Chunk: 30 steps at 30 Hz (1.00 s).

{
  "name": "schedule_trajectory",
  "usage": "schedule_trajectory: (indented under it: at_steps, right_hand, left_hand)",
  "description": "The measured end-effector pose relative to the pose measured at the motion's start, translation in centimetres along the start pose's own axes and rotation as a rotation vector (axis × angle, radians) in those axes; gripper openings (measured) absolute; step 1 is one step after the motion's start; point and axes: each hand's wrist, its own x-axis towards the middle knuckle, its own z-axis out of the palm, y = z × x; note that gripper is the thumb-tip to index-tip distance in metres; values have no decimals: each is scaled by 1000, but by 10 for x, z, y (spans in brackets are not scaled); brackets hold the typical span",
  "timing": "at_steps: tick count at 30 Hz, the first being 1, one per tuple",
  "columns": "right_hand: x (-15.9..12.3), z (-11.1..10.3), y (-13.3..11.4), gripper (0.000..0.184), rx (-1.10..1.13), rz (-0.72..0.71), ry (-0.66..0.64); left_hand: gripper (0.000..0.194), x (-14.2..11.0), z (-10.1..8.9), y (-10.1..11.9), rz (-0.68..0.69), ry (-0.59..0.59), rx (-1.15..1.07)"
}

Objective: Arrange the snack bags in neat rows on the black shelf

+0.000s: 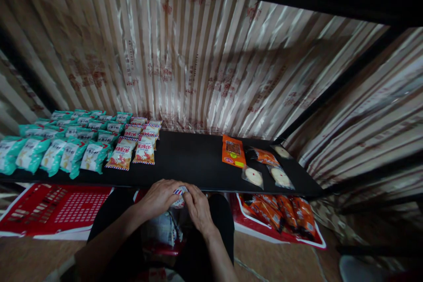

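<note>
A small snack bag (179,197) with a red, white and blue striped edge is held between my two hands, at the front edge of the black shelf (188,158). Closed around its left and top side is my left hand (160,197). My right hand (198,207) grips it from the right, and the fingers of both hands hide much of it. To the left on the shelf stand several similar snack bags (121,153) in white, red and orange. Beyond them are rows of teal snack bags (95,157).
On the shelf's right part lie an orange packet (233,151), a black-and-orange packet (264,157) and round pale items in clear wrappers (254,176). Below are a red basket (82,205) and a red basket (320,235) holding orange packets. Striped sheeting (185,66) hangs behind.
</note>
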Motion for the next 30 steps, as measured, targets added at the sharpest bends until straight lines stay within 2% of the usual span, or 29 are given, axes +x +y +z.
schedule_trajectory:
  at_steps: [3,6,12,19,25,30]
  right_hand:
    - [0,0,-1,36,38,12,-97]
    - [0,3,-3,42,61,53,-133]
    - [-2,10,-6,30,183,123,-62]
    - [-5,20,-3,32,300,282,-39]
    - [-5,28,3,40,400,399,22]
    - [-2,31,2,41,537,478,74]
  left_hand:
    - [30,1,-1,-5,-35,-14,-7]
    - [28,1,-2,-10,-64,-43,-42]
    - [32,2,-1,-18,-157,-31,-188]
    - [36,4,-2,-24,-215,-32,-369]
    - [39,4,3,-31,-258,53,-645]
    - [44,5,10,-31,-382,130,-866]
